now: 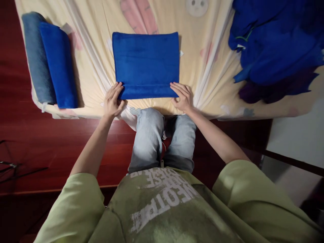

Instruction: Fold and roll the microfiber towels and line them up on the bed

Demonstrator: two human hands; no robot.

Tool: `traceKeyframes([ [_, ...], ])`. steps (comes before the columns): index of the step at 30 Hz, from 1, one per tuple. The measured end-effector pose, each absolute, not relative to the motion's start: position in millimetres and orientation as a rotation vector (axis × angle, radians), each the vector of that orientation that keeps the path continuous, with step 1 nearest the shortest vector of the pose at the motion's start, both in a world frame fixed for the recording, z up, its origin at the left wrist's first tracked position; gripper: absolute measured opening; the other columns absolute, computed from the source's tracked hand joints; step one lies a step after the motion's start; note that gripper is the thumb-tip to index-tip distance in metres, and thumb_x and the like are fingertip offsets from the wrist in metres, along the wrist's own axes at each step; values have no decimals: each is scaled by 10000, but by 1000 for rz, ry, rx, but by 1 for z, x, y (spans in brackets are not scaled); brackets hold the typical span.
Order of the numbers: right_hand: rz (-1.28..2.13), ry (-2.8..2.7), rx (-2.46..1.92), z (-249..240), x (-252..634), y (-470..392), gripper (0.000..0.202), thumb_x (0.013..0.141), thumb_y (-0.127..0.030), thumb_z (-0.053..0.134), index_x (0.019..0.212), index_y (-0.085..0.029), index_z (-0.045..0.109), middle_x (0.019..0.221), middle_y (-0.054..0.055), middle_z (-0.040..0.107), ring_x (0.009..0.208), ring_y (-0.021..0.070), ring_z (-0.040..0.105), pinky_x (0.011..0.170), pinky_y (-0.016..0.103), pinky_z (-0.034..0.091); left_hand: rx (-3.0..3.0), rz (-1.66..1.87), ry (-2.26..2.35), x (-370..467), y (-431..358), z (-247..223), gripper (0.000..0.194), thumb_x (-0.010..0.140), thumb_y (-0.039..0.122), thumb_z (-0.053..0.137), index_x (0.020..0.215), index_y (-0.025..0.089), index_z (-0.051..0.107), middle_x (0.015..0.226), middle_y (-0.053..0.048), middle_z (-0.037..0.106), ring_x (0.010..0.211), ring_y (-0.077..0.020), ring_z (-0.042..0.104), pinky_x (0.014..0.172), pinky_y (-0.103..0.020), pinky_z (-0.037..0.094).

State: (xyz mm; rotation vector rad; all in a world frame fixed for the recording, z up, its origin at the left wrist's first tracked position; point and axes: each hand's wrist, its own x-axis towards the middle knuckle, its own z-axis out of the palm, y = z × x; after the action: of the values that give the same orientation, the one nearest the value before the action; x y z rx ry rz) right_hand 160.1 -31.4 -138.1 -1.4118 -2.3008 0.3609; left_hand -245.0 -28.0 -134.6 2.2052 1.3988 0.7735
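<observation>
A blue cloth point(147, 60) lies flat on the bed in front of me, its near edge turned over in a narrow fold. The near left corner of the cloth is pinched between the thumb and fingers of my left hand point(113, 100). At the near right corner, my right hand point(182, 97) grips the fold in the same way, fingers on top and thumb at the near edge.
Two rolled cloths, one grey-blue point(37, 57) and one blue point(59, 65), lie side by side at the bed's left. A heap of blue cloths point(275, 50) covers the right part of the patterned sheet point(96, 40). My knees touch the bed's near edge.
</observation>
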Motion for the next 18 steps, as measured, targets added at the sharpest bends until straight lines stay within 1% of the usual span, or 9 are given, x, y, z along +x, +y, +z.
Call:
traceKeyframes([
  [5,373,-2181,-1438,-145,162,-31,550,929,-176,473,1458,-242,608,1481,54,640,1427,299,553,1201,589,426,2114,874,1455,-247,-30,-135,491,984,501,561,1418,276,602,1545,-79,568,1488,-312,465,1250,-557,375],
  [8,380,-2117,-1416,-148,162,-31,540,918,-137,458,1416,-247,636,1425,46,677,1389,289,584,1195,576,453,2111,964,1451,-251,-33,-141,436,1001,459,543,1392,281,615,1496,-86,605,1436,-315,508,1213,-567,415],
  [13,393,-2003,-1411,-151,162,-32,446,941,-169,482,1341,-239,668,1299,79,729,1273,295,651,1144,537,516,2074,1067,1478,-256,-38,-153,393,993,367,559,1372,284,622,1343,-103,664,1320,-314,570,1157,-562,459],
  [18,396,-1931,-1394,-160,164,-32,329,1014,-316,486,1286,-235,651,1204,96,742,1190,291,675,1097,535,542,2104,1077,1530,-259,-39,-161,400,969,301,529,1351,256,636,1175,-116,668,1214,-315,594,1070,-540,501],
])
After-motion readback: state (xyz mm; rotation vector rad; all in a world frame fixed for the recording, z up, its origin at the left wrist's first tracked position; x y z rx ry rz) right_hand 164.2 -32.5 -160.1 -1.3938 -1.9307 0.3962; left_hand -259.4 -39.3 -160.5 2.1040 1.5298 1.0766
